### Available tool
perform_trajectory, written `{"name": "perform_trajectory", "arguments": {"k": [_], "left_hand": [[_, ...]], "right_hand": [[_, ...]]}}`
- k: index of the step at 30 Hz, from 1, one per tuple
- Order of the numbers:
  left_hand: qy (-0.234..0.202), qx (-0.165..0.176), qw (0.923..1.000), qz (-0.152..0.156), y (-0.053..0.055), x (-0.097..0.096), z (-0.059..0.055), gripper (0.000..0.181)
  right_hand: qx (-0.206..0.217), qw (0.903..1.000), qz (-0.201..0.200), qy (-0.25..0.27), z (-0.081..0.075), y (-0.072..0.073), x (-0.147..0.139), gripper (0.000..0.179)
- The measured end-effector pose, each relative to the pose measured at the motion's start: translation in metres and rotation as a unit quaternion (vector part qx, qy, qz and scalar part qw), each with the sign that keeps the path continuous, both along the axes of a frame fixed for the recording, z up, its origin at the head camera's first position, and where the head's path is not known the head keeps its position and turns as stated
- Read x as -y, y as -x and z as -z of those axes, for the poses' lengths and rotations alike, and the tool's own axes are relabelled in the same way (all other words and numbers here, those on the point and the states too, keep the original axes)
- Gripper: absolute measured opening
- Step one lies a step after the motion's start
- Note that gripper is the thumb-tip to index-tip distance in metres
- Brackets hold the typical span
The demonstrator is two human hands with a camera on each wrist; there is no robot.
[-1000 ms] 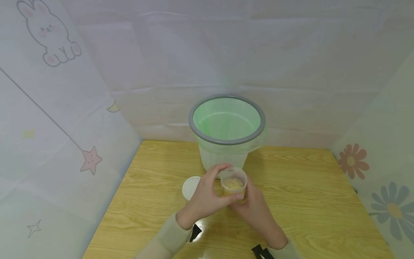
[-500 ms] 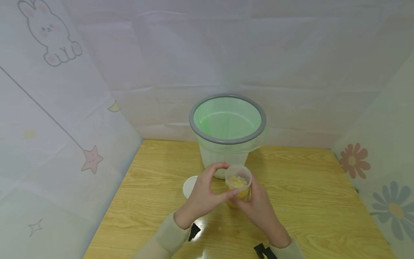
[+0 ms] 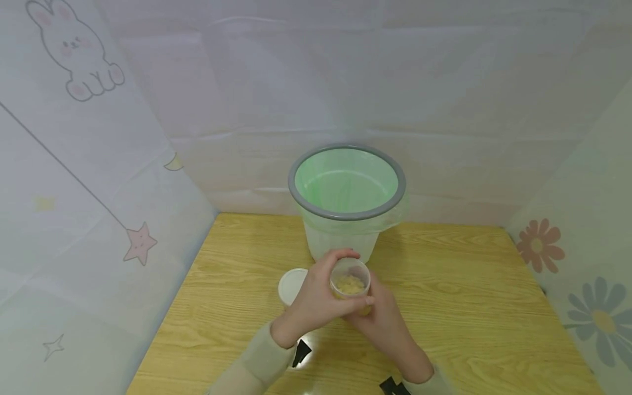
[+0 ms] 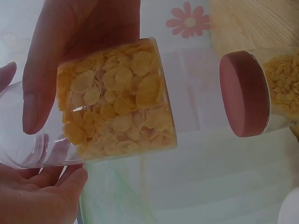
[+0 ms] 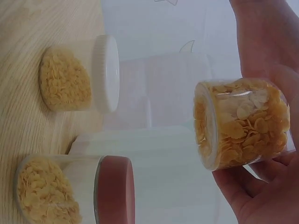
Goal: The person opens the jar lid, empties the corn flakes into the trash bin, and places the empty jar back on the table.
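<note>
Both hands hold a clear plastic jar of corn flakes point(image 3: 350, 281) above the table, its top uncovered and its mouth facing up. My left hand point(image 3: 318, 296) curls round the rim, with the thumb on the near side and fingers behind. My right hand point(image 3: 382, 318) grips the jar from the right and lower down. In the left wrist view the flakes fill most of the jar point(image 4: 119, 100). A white-lidded jar point(image 5: 74, 77) of flakes stands to the left on the table. Beyond the hands is a jar with a red-brown lid point(image 5: 114, 191), hidden in the head view.
A white bin point(image 3: 340, 233) with a grey rim and a pale green liner stands at the back of the wooden table point(image 3: 469, 296). Printed wall sheets point(image 3: 247, 82) close off the back and both sides.
The held jar shifted right and a little up half a second ago, then came back left and lower. Both hands still hold it; the right hand moved left with it.
</note>
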State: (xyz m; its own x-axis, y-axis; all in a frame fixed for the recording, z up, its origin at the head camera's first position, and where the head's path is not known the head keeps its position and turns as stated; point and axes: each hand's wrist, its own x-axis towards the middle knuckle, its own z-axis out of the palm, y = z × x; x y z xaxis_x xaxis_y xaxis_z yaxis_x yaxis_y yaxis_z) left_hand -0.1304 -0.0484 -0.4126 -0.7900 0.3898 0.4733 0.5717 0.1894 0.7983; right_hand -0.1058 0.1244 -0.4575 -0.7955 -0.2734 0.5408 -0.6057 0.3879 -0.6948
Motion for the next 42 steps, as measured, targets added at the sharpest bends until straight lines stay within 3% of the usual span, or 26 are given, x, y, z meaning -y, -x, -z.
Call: {"name": "perform_trajectory", "arguments": {"k": [11, 18, 28, 36, 42], "left_hand": [[-0.009, -0.010, 0.9999, -0.010, -0.001, 0.004, 0.002, 0.069], [-0.008, -0.036, 0.9991, -0.020, -0.001, 0.008, 0.003, 0.062], [-0.024, 0.008, 0.9997, -0.002, -0.002, 0.005, 0.001, 0.066], [-0.003, -0.021, 0.9997, -0.011, -0.003, 0.001, 0.000, 0.070], [0.000, -0.012, 0.9999, -0.010, -0.003, 0.002, 0.000, 0.075]], "right_hand": [[-0.029, 0.9980, 0.050, -0.027, -0.002, 0.000, -0.008, 0.075], [-0.016, 0.9986, 0.048, -0.017, 0.000, 0.003, -0.015, 0.079], [-0.006, 0.9997, 0.023, -0.003, 0.000, 0.001, -0.006, 0.066], [-0.002, 1.0000, 0.008, 0.004, 0.001, -0.004, 0.003, 0.070], [-0.005, 0.9999, 0.011, -0.003, 0.001, -0.004, 0.001, 0.071]]}}
